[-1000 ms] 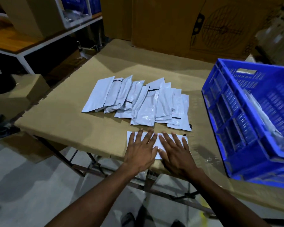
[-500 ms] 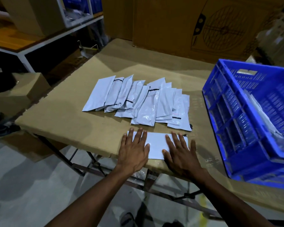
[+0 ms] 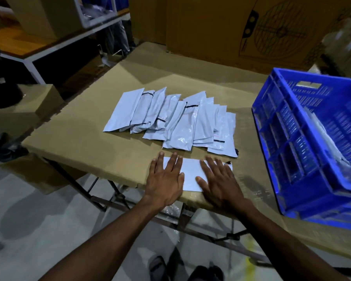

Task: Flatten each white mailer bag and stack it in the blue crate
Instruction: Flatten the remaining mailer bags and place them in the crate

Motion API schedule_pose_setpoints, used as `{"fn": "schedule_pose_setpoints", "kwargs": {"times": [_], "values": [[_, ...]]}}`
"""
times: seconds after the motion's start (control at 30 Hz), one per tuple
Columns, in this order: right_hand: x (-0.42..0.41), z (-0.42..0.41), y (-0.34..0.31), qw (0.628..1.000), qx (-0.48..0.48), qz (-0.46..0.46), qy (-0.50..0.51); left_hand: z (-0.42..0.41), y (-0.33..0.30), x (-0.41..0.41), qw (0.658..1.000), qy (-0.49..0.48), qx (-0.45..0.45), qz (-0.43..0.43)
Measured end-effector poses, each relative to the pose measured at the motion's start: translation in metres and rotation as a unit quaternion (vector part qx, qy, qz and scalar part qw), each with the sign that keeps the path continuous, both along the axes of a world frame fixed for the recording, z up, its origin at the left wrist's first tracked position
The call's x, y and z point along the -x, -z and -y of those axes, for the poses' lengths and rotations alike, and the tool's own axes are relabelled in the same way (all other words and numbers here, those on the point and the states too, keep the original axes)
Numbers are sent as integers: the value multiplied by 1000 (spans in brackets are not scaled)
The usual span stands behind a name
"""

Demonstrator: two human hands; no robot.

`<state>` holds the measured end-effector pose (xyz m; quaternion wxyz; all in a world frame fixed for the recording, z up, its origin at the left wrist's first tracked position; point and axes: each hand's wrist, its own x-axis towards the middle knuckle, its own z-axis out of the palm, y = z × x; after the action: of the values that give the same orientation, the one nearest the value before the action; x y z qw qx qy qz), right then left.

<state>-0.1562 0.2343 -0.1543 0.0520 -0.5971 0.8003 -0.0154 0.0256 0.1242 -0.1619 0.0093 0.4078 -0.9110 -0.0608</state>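
Observation:
One white mailer bag (image 3: 191,173) lies flat near the table's front edge. My left hand (image 3: 165,180) presses on its left end with straight, spread fingers. On its right end my right hand (image 3: 218,182) presses the same way. Behind it several more white mailer bags (image 3: 176,120) lie overlapped in a row on the cardboard. The blue crate (image 3: 304,151) stands tilted at the right, and white bags (image 3: 330,147) lean against its inside.
A cardboard sheet (image 3: 89,134) covers the folding table. Large cardboard boxes (image 3: 221,27) stand behind it, a smaller box (image 3: 30,106) to the left. A white-framed wooden bench (image 3: 28,47) is at the far left. My feet show on the grey floor (image 3: 39,220).
Both hands have slid apart along the bag, the left one leftward and the right one rightward, uncovering its middle. The row of bags and the crate have not moved.

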Motion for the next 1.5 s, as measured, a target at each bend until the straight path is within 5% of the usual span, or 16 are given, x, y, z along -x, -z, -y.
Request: {"fn": "schedule_pose_setpoints", "kwargs": {"times": [0.23,0.37,0.43,0.53,0.8,0.93,1.07,1.27,1.5], "values": [[11,-18,-4,999,-34,1,35,8,-5,-2,999,15,-44,-25],[-9,-8,-20,999,7,-47,-3,-1,-17,2,971,65,10,-232],[-22,4,-20,997,25,-8,-67,-13,-22,16,953,97,-47,-285],[-29,10,-10,996,-18,13,-86,-26,-26,31,958,72,-144,-236],[5,-17,-4,1000,-14,10,7,-11,1,10,998,44,18,-52],[14,-27,-13,997,-55,36,30,1,4,-8,999,16,6,-33],[-3,-11,-23,999,-21,-37,-15,-1,4,-6,999,14,15,-26],[-9,2,-3,999,-13,24,-29,1,3,-9,999,28,16,-6],[27,-20,-21,992,-116,49,1,8,-2,-11,998,49,-25,6]]}}
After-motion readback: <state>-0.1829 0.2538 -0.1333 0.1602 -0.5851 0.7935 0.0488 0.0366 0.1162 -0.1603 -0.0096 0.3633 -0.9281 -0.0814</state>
